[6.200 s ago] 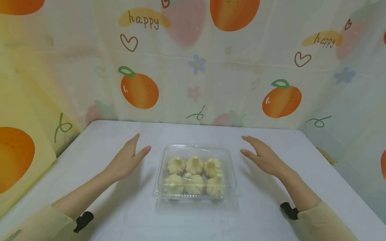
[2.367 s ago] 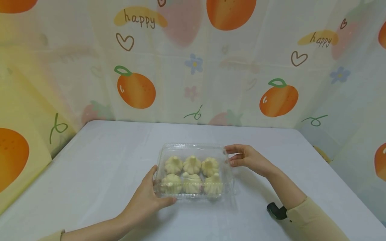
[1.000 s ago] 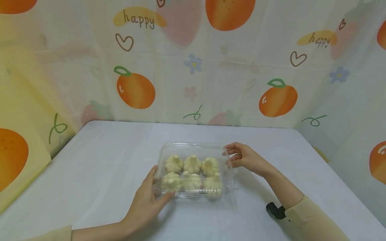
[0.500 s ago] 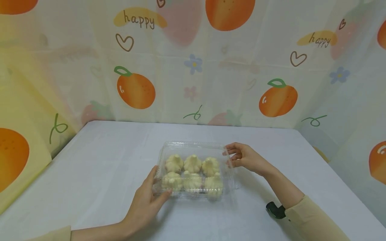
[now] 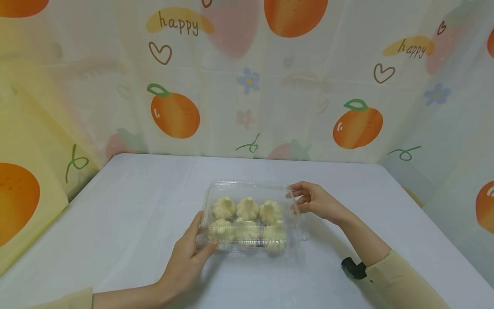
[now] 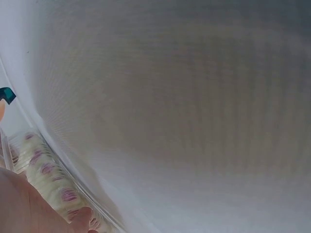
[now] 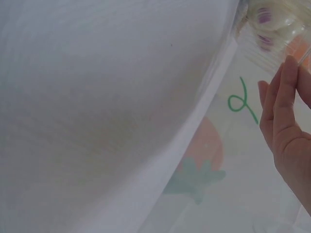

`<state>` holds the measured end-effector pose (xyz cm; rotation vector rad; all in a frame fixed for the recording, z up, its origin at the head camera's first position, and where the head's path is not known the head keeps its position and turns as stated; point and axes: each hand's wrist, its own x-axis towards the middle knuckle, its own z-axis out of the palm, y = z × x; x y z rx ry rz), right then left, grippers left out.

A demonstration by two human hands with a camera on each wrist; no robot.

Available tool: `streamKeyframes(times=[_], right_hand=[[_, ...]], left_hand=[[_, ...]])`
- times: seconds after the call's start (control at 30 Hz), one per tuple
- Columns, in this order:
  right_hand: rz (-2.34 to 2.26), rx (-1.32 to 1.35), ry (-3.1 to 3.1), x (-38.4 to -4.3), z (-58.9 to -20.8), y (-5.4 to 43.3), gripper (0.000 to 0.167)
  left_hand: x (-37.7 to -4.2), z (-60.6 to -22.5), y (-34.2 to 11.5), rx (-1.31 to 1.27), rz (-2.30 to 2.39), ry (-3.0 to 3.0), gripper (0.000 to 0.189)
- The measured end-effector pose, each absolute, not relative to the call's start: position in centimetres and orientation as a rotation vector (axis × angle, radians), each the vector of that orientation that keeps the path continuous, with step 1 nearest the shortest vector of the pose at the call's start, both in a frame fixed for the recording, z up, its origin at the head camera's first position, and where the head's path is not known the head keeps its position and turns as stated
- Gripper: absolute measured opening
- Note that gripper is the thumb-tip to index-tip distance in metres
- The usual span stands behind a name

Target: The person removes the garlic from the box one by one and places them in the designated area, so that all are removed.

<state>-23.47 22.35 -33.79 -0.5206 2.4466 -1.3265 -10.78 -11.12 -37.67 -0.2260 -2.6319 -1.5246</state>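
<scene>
In the head view a clear plastic box [image 5: 252,185] with its lid down stands mid-table. Inside sit two rows of pale yellow, pleated, bun-like pieces [image 5: 248,208]; the wrist views show purple patches on them. My left hand [image 5: 183,255] grips the box's near left corner, thumb on the front wall and fingers along the left side, partly hidden. At the right edge, toward the back, my right hand [image 5: 318,201] pinches the rim between thumb and fingertips. In the right wrist view the right hand [image 7: 286,116] has its fingertips meeting the thin plastic edge.
A white-covered table [image 5: 115,201] lies under the box. Behind it hangs a curtain [image 5: 216,124] printed with oranges and hearts. A black band [image 5: 353,268] sits at the right sleeve's cuff [image 5: 386,270].
Both hands, earlier held apart on either side, have come in and taken hold of the box. My left thumb has since slid slightly up the front; the last half second shows little motion.
</scene>
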Motion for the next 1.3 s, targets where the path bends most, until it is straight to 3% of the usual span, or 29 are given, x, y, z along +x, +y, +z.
streamKeyframes(times=[1.3], right_hand=[[-1.235, -0.550, 2.517, -23.60, -33.58, 22.27, 0.052]], left_hand=[[-10.66, -37.52, -11.14, -0.211, -1.531, -2.622, 0.068]])
